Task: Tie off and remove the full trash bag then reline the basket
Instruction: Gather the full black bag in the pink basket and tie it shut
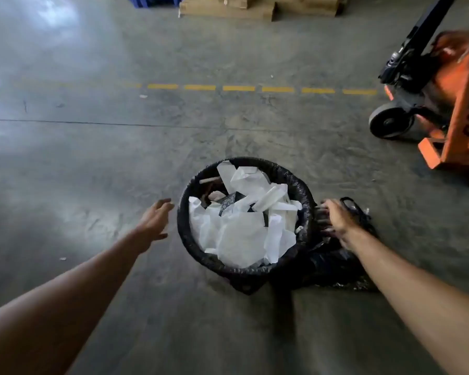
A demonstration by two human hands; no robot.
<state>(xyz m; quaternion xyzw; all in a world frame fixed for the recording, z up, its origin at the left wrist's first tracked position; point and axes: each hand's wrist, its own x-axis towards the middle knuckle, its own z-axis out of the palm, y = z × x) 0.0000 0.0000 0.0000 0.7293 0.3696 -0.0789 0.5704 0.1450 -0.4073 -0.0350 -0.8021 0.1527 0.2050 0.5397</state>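
Note:
A round basket (186,231) stands on the concrete floor, lined with a black trash bag (303,193) whose edge folds over the rim. The bag is filled to the top with white paper and wrappers (244,234). My left hand (155,220) hovers just left of the rim, fingers spread, holding nothing. My right hand (336,220) is at the basket's right side, fingers spread against loose black plastic (333,263) that lies crumpled on the floor beside the basket. Whether that plastic is a separate bag or part of the liner is unclear.
An orange pallet jack (455,115) with a black handle and wheel stands at the right. A dashed yellow line (255,88) crosses the floor beyond the basket. Cardboard stacks (228,8) and a blue crate (155,0) sit at the far edge.

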